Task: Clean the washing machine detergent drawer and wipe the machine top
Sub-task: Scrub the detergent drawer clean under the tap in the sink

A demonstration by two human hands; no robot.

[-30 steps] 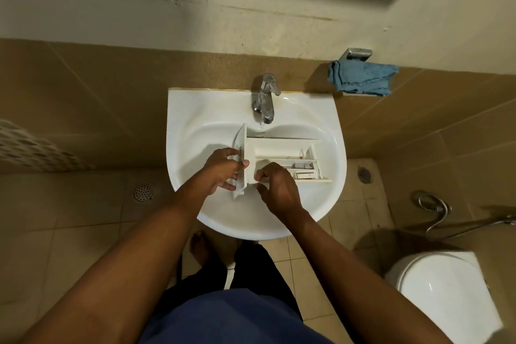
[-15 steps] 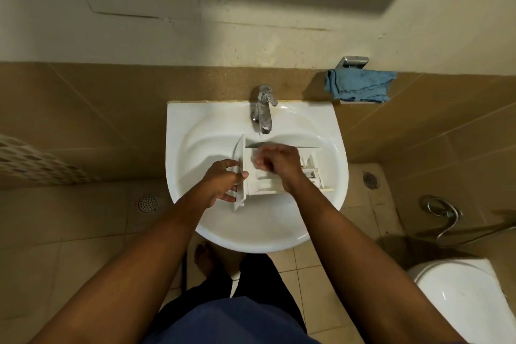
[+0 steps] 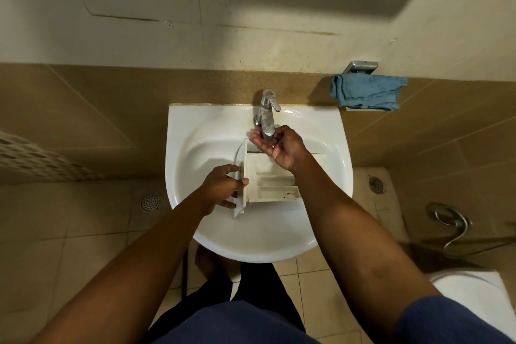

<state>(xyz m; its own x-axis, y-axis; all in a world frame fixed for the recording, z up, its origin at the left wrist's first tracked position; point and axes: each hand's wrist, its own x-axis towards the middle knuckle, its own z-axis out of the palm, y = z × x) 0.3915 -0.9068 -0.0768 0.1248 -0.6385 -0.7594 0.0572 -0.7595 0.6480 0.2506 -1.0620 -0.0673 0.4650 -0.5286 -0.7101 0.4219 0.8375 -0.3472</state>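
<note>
Bathroom, head view: tan wall tiles below cream plaster, beige tiled floor. White washbasin at centre, chrome tap on its far rim. Detergent drawer, white, lies inside the basin w/ compartments facing up; its front panel points left, body extends right. Dark specks show in the near compartment. L hand grips the front panel: thumb on the inner side, fingers curled round the outer face. R hand is above the drawer's far end, palm up and cupped directly under the tap spout, fingers loosely bent, holding nothing; contact w/ the spout cannot be told. Ring visible on one R finger. Blue cloth is draped on a chrome holder on the wall, right of the tap and well apart from the basin. Floor drains: one left, one right of the basin. Metal hose hangs at far right; toilet partly in view at near right.
</note>
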